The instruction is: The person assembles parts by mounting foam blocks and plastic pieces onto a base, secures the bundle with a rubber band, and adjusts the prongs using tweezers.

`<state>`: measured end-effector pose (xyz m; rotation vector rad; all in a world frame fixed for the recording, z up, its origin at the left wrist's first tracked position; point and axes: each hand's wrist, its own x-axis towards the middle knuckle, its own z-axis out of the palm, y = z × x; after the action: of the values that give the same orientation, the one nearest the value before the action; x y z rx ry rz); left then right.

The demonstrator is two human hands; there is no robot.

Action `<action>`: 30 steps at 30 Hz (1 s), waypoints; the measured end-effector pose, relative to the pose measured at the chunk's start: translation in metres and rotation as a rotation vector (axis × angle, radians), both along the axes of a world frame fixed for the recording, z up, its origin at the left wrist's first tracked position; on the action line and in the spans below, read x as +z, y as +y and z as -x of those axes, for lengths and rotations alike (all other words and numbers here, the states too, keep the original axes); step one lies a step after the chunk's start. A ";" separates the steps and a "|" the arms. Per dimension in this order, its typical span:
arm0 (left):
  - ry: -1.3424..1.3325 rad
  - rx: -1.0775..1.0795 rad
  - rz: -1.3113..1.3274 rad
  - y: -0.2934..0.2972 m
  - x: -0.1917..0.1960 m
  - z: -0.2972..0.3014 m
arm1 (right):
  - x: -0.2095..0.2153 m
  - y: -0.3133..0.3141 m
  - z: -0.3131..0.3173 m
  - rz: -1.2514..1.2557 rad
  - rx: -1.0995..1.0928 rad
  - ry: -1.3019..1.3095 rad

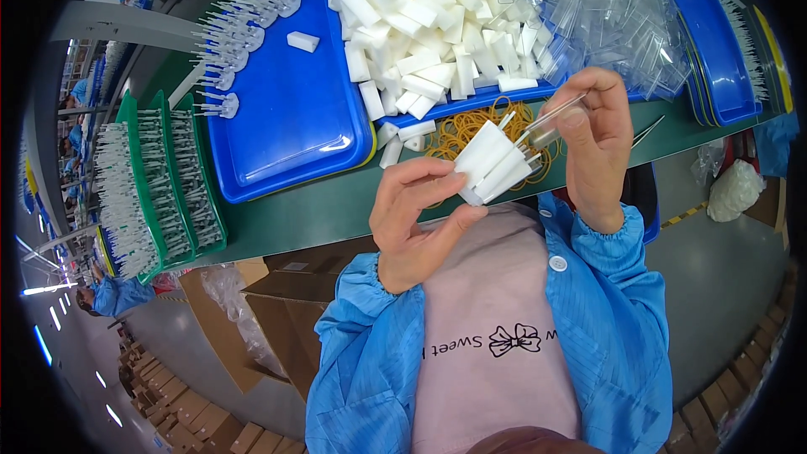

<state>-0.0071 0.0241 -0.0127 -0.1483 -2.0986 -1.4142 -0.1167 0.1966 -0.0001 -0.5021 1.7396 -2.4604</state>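
Above the near edge of the desk [273,223], the left hand [420,223] pinches white wedges [486,155] by one end, apparently leaving the other exposed toward the clear plastic piece [546,124] the right hand [598,141] pinches.

Two bare hands [418,223], at least two held white tapered blocks [485,156] and one held clear plastic piece [545,124], and two round white buttons [557,263] are counted.

Stacked cartons [191,412] and blue-coated workers [123,294] show a factory.
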 end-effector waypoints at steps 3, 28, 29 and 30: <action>-0.008 -0.008 -0.003 0.001 0.002 0.001 | 0.000 -0.005 -0.005 0.017 0.046 -0.021; -0.197 0.005 -0.210 0.001 0.009 0.013 | 0.009 -0.002 0.002 -0.124 0.072 0.008; -0.197 0.005 -0.209 -0.003 0.005 0.014 | 0.007 0.002 0.006 -0.193 0.064 0.100; -0.204 -0.012 -0.165 -0.009 -0.001 0.014 | 0.006 0.005 0.009 -0.262 0.058 0.191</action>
<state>-0.0210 0.0154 -0.0133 0.0515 -2.1312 -1.6627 -0.1258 0.2018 0.0063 -0.7666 2.0473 -2.1623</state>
